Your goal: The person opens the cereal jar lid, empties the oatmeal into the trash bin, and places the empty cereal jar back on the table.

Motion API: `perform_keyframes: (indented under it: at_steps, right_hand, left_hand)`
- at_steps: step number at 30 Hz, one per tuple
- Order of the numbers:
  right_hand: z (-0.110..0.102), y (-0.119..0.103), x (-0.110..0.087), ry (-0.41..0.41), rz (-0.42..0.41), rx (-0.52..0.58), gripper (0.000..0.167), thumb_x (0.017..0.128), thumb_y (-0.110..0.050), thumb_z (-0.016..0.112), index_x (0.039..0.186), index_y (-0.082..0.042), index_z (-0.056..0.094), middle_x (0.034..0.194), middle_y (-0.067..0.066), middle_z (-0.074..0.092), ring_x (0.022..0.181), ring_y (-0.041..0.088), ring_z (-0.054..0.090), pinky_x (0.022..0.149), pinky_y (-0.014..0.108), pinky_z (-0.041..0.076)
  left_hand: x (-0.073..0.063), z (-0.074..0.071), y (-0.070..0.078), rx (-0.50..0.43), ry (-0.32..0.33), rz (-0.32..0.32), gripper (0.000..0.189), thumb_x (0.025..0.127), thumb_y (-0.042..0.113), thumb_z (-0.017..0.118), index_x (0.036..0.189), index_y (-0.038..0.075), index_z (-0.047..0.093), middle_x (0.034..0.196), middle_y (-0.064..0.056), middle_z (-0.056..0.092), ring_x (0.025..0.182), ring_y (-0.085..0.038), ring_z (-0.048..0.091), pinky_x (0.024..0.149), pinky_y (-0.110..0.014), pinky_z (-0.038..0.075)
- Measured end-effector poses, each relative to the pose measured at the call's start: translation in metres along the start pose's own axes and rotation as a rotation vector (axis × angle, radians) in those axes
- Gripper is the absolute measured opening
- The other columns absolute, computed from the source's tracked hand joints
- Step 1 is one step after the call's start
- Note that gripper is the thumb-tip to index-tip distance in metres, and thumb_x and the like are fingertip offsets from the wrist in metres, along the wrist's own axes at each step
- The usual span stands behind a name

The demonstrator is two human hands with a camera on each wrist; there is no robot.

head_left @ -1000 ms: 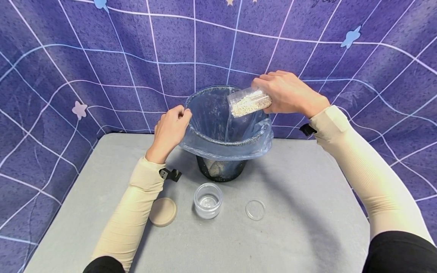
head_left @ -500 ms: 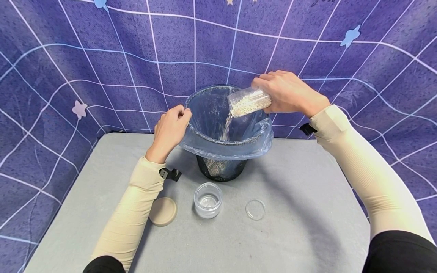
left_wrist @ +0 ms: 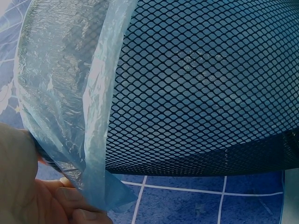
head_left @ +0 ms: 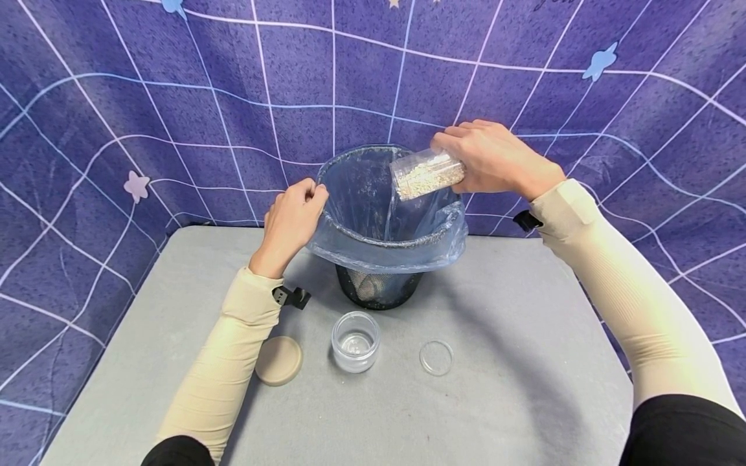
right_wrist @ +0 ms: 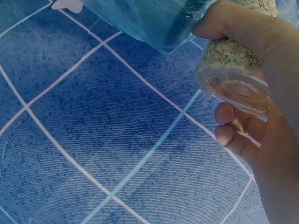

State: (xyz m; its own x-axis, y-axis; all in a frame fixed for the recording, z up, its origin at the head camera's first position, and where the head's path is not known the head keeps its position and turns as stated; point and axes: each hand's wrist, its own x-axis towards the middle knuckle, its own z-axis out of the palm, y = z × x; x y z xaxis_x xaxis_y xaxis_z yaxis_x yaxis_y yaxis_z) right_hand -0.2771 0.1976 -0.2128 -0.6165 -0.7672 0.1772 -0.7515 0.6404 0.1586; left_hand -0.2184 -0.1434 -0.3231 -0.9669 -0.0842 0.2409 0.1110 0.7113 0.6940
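Note:
My right hand (head_left: 489, 158) grips a clear plastic jar (head_left: 427, 173) of pale oat flakes, tipped mouth-down to the left over the bin. In the right wrist view, flakes (right_wrist: 231, 56) lie against the wall near the jar's round base. Below the jar stands a black mesh bin (head_left: 379, 288) lined with a blue plastic bag (head_left: 387, 255) folded over its rim. My left hand (head_left: 294, 217) holds the left side of that rim, with thumb and fingers around the bag's edge; the left wrist view shows the fingers partly behind the bag.
On the grey table (head_left: 495, 388) before the bin stand an open clear jar (head_left: 355, 343), a beige round lid (head_left: 279, 360) to its left and a thin clear disc (head_left: 436, 358) to its right. A purple grid-patterned cloth (head_left: 233, 77) hangs close behind the bin.
Half a second ago a stream of oat flakes fell from the jar into the bin; now no stream shows. Both hands have stayed in place.

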Motion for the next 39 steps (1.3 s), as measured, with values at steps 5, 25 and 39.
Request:
perform_keyframes:
  at_steps: [5, 25, 39]
  right_hand:
    - [-0.0007, 0.0004, 0.001, 0.012, -0.01, -0.01, 0.064, 0.068, -0.014, 0.096, 0.121, -0.011, 0.062, 0.114, 0.015, 0.07, 0.107, 0.042, 0.066, 0.1, 0.059, 0.052]
    - [-0.0007, 0.0007, 0.0026, 0.015, -0.016, -0.029, 0.063, 0.068, -0.015, 0.096, 0.121, -0.011, 0.062, 0.113, 0.015, 0.07, 0.105, 0.042, 0.066, 0.1, 0.058, 0.052]
    - [-0.0019, -0.0002, 0.0048, 0.017, -0.016, -0.041, 0.063, 0.07, -0.017, 0.097, 0.121, -0.009, 0.062, 0.111, 0.015, 0.07, 0.102, 0.042, 0.067, 0.099, 0.058, 0.053]
  left_hand:
    - [0.0002, -0.0004, 0.0, -0.005, -0.001, 0.0, 0.041, 0.105, 0.049, 0.042, 0.08, 0.017, 0.049, 0.074, -0.004, 0.051, 0.079, -0.034, 0.058, 0.068, -0.045, 0.037]
    - [-0.0009, 0.0, 0.0002, -0.003, 0.01, 0.015, 0.041, 0.105, 0.048, 0.043, 0.08, 0.016, 0.049, 0.074, -0.006, 0.05, 0.076, -0.033, 0.056, 0.068, -0.045, 0.037]
    - [-0.0004, 0.0006, 0.0002, -0.004, 0.011, 0.009, 0.041, 0.104, 0.049, 0.043, 0.08, 0.016, 0.048, 0.074, -0.006, 0.05, 0.076, -0.034, 0.056, 0.067, -0.045, 0.037]
